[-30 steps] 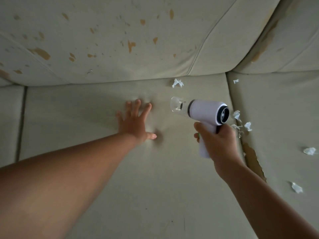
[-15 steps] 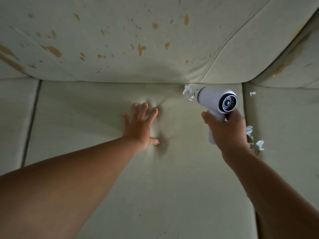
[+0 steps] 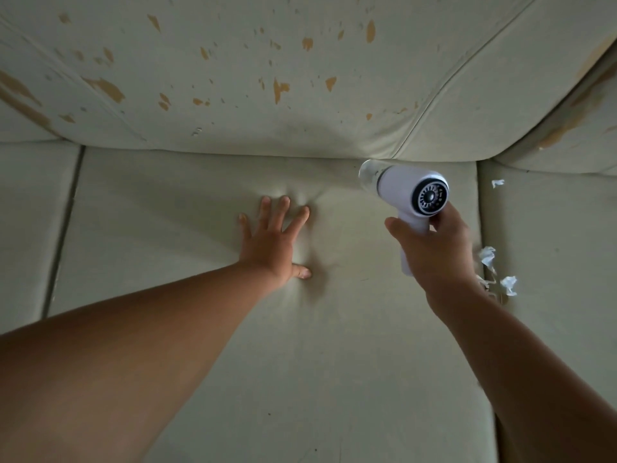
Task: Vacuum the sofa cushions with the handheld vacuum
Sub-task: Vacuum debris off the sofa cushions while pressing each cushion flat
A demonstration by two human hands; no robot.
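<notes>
White paper at the crease (image 3: 267, 156) is gone; my right hand (image 3: 430, 248) grips the handheld vacuum (image 3: 405, 188) there, left hand (image 3: 273, 245) flat on the cushion (image 3: 160, 222). Scraps (image 3: 487, 257) right of it remain.

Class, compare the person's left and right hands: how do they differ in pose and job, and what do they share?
The left hand lies flat, fingers spread; the right hand curls round the handheld vacuum. The left hand presses into the seat cushion, denting it; the right hand carries a tool. Both are bare, over the same cushion.
</notes>
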